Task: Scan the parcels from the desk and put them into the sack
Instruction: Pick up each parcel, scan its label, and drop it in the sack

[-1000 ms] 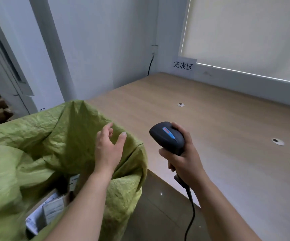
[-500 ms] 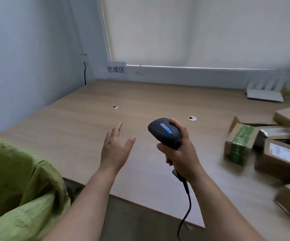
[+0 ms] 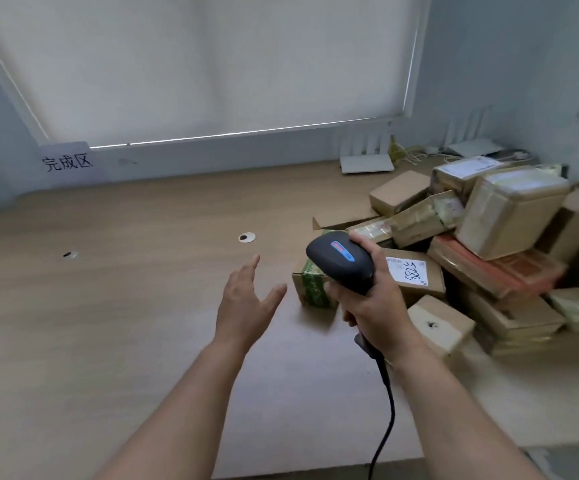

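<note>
The right hand (image 3: 374,306) is wrapped tight round the handle of the black scanner (image 3: 341,261), fingers curled in front and thumb up along the side, the scanner's rounded head with its blue-and-red strip tipped up and to the left. A dark cable (image 3: 385,417) drops from the base of the handle, past the wrist and off the near edge of the desk (image 3: 125,323). Just to its left the left hand (image 3: 246,303) hovers above the wood, palm down, fingers straight and spread, thumb angled out to the right, holding nothing and touching nothing. Right behind the scanner sits a small parcel with green print (image 3: 310,285), partly hidden by the scanner and the knuckles; beside it to the right lies a brown box with a white label (image 3: 411,275) bearing handwritten digits. Nearer, a pale carton with a dark smudge (image 3: 440,323) stands tilted on a corner. Further right and back the heap of parcels (image 3: 503,237) climbs up, a tall taped box (image 3: 513,209) leaning on top of flatter ones. Out on the bare left stretch of the desk are two round cable holes (image 3: 246,237). Far left against the wall stands a paper sign (image 3: 68,162) with three printed characters, and at the far right a white router (image 3: 366,157) lies below the drawn blind (image 3: 212,64).
</note>
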### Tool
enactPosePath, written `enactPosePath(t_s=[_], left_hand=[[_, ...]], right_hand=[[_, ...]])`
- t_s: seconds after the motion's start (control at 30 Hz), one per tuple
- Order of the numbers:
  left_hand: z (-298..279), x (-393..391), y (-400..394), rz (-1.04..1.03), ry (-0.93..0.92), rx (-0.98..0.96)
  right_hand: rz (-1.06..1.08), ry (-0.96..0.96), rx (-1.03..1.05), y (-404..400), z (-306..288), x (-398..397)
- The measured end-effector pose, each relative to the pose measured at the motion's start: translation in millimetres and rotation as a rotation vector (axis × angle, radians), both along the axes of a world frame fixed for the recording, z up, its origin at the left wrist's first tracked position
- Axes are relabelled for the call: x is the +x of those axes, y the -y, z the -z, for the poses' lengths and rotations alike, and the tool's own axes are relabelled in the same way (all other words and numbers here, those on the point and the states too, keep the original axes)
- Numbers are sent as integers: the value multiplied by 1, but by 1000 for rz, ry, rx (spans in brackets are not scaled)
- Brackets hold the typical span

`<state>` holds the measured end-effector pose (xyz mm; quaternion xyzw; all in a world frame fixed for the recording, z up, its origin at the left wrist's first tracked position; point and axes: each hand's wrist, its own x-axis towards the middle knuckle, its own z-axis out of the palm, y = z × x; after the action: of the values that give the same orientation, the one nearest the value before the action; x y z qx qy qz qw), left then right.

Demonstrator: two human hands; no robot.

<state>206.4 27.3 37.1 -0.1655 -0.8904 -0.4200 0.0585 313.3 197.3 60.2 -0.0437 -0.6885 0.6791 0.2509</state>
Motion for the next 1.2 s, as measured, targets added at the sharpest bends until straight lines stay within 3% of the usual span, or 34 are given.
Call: enactPosePath(t_s=[0.23,0.5,0.9,1.07,1.2], left_hand=[[9,-27,-74,119,16,-113],[26,-78,-132,195,92,-264],[44,-127,-159,153,200,-818],[41,-126,-146,90,320,-704],[33,-116,-116,26,469,-446]], right_hand=[[193,1,0,-63,16,1],[262,87,11,-97,18,-26],[323,178,-9,-113,34,-63],[293,153,16,-107,28,-59],[254,124,53,-96,19,-53]])
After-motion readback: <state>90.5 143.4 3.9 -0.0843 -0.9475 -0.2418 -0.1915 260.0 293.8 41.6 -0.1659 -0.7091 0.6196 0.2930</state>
